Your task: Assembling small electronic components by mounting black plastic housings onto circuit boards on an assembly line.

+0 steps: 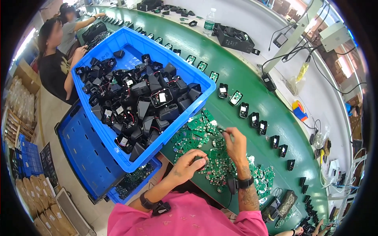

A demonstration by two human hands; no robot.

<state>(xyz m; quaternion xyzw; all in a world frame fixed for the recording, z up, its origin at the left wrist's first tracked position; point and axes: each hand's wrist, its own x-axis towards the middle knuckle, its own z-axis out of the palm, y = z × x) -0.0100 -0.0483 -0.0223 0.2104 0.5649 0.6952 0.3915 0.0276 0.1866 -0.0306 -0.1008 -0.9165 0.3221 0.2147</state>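
Dark piece held near the blue bin

The bin holds black housings; green circuit boards spread to its right. Just beside the bin, the left hand has its fingers clamped on the dark piece, its long axis and facing mostly covered. Farther from the bin, the right hand pinches a small dark item, its tip pointing binward.

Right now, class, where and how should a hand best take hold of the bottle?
Probably around the body of the bottle, coming from the left: it stands upright, its tall round side open there, while the black box sits close on its right.
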